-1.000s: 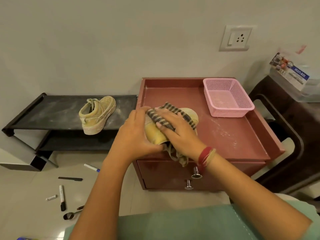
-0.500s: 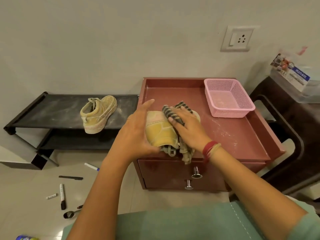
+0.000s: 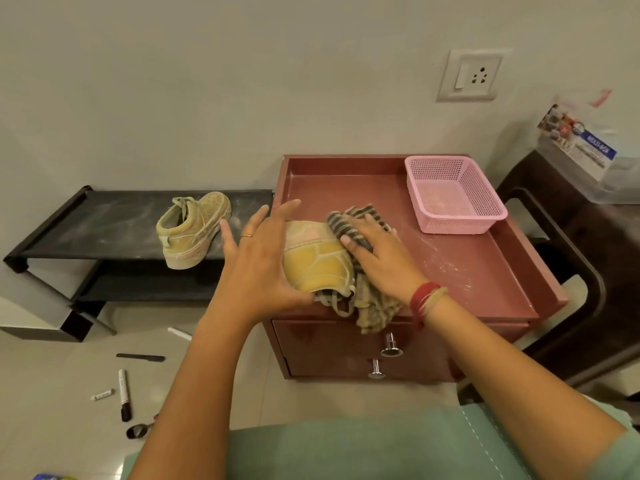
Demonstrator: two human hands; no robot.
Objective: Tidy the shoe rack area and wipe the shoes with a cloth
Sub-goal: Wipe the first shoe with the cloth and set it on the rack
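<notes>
- On the floor, below and to the left of your left hand, lie five loose bits: a marker, a small white stub, a black stick, a white pen and a spoon. My guess is they wait for the tidying part of the job.
- Your left hand is released, fingers spread straight. Its palm rests against the heel of the one shoe on the table, likely to brace it against the rubbing.
- Your right hand, just beside the left with the shoe between them, lies flat-fingered on the single striped cloth and presses it to the shoe's upper. The slack end hangs below your wrist over the table edge.
- A second shoe stands on the shoe rack, beyond and left of your left hand and well apart. It looks dusty and probably comes next, so that makes two shoes.
- One pink basket sits beyond your right hand, out of the wiping path.
</notes>
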